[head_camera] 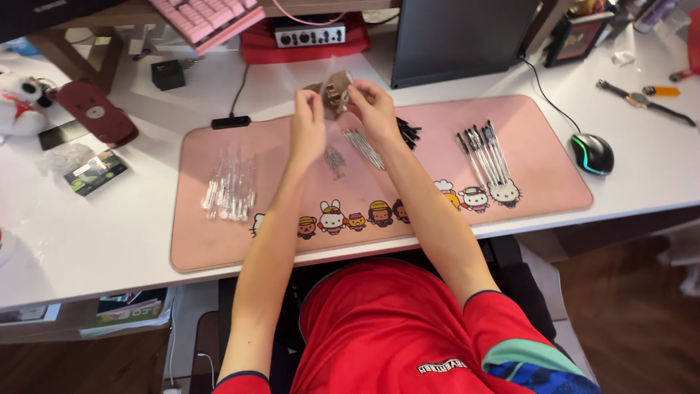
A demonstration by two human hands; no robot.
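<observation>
On the pink mat (219, 248) covering the white table (109, 226), a heap of clear pen barrels (230, 191) lies at the left. The left hand (308, 130) and right hand (373, 109) meet above the mat's far edge — fingers of both pinched on a small brownish packet (333, 93) held in the air. Thin refills (363, 148) lie beneath; assembled pens (483, 153) and a mouse (591, 153) sit further right.

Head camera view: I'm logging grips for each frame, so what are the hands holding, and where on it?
Both hands hold one small tan packet above the pink mat: the left hand pinches its left edge, the right hand its right edge.
</observation>
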